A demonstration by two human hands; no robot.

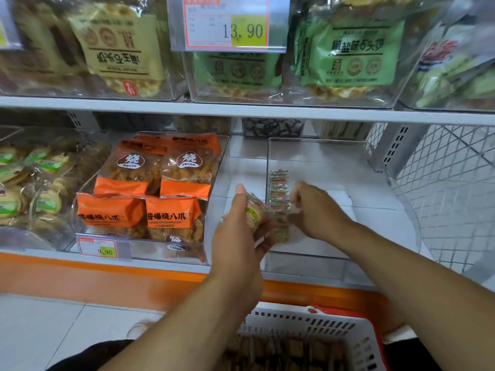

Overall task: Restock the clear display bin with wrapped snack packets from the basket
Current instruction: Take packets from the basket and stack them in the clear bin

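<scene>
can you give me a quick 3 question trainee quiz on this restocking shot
1. True or false: the left hand holds wrapped snack packets.
2. Where does the row of packets already stocked stand in the clear display bin? A) along its left wall B) along its right wall C) at its back
3. Fill in: the white basket has a ____ handle.

Key: 1 true; 2 A; 3 red

My left hand point(238, 231) gripping snack packets point(255, 214), right hand point(312, 210) pinching one at the packet row point(278, 196) inside the clear bin point(334, 253), basket point(316, 328) below
</scene>
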